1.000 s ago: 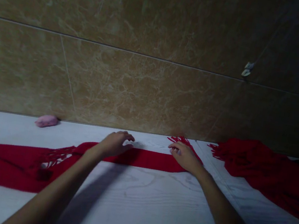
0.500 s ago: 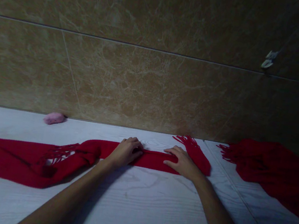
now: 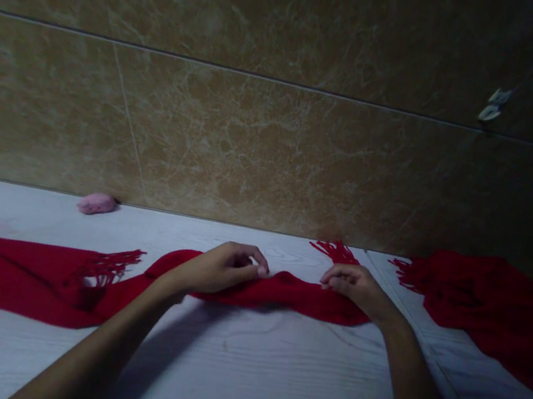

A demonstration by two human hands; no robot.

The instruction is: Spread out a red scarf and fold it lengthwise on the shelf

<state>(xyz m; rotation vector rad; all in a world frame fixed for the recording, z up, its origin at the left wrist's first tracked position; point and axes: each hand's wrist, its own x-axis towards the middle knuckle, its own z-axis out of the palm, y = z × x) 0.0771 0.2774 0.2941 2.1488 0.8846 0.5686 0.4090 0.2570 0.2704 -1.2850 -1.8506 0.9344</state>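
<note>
The scarf (image 3: 301,298) stretches roughly parallel to the far edge of the desk (image 3: 239,370), its far border under the bent fingers of left hand (image 3: 222,270) and right hand (image 3: 358,288), right nearer the fringe (image 3: 336,251), any pinch impossible to tell

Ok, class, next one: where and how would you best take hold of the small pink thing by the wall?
I'd grip the small pink thing by its two ends, coming from above and the near side. It lies lengthwise along the wall, which seems to leave little room for fingers behind it.
</note>
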